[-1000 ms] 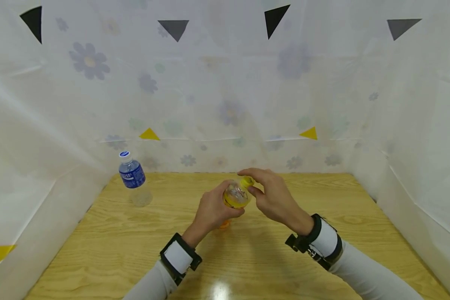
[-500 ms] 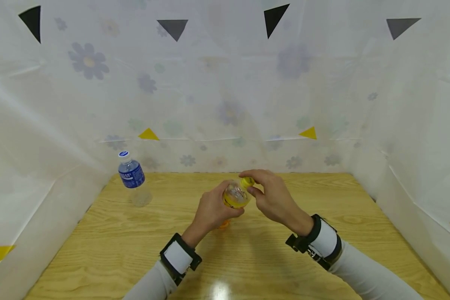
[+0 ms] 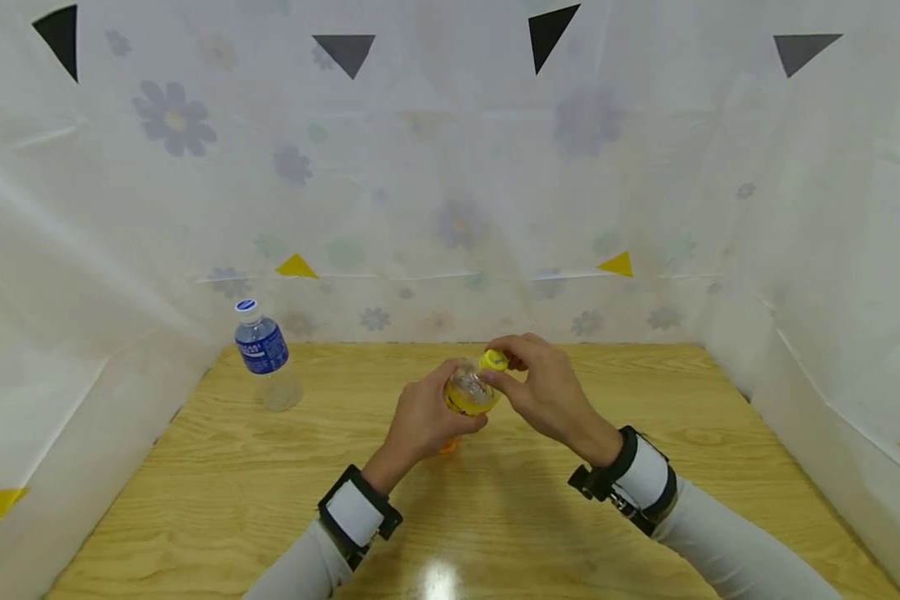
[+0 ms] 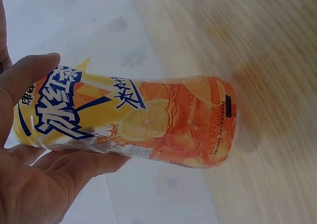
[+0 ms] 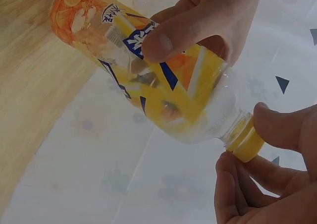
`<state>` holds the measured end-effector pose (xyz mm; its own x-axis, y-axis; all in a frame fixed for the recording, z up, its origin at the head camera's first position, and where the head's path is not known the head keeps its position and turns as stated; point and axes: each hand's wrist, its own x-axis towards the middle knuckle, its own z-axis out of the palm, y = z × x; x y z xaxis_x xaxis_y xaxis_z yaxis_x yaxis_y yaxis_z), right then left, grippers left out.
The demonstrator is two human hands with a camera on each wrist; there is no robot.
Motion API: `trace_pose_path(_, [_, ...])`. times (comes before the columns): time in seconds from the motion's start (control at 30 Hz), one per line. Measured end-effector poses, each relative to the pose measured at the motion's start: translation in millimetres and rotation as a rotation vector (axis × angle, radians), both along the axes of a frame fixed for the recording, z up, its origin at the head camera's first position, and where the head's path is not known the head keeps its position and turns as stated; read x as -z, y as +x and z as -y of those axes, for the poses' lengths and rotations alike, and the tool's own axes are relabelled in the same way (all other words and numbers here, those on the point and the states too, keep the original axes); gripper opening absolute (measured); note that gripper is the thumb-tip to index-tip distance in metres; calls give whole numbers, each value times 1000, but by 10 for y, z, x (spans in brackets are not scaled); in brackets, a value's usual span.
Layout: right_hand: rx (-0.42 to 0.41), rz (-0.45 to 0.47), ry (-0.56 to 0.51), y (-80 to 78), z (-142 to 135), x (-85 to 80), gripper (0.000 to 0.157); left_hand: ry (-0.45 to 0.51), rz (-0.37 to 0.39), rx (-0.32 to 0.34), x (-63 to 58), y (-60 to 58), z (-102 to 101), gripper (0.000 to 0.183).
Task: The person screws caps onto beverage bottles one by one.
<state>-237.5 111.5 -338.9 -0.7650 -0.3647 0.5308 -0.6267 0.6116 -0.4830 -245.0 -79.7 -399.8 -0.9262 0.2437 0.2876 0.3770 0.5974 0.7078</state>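
A clear plastic bottle [image 4: 143, 117] with a yellow and orange iced tea label is tilted above the table. My left hand [image 3: 429, 412] grips it round its upper body, thumb on one side and fingers on the other. The yellow cap [image 5: 246, 143] sits at the bottle's neck. My right hand [image 3: 551, 392] pinches this cap between thumb and fingertips, as the right wrist view shows closely. Much of the bottle's lower part is hidden behind the left hand in the head view.
A second bottle [image 3: 262, 348], with a blue label and white cap, stands upright at the table's far left. The wooden table [image 3: 622, 517] is bounded by white sheet walls [image 3: 450, 167] at the back and sides.
The right thumb has moved left across the cap, and the right fingers have curled in behind it. The left hand and its bottle have stayed nearly in place.
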Motion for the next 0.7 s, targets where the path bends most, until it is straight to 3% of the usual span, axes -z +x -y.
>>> trace_pose_path(0.57, [31, 26, -27, -24, -9, 14, 30, 0, 12, -5, -10, 3, -11, 71])
trace_pose_path(0.7, [47, 58, -5, -15, -23, 10, 37, -5, 12, -3, -8, 5, -17, 71])
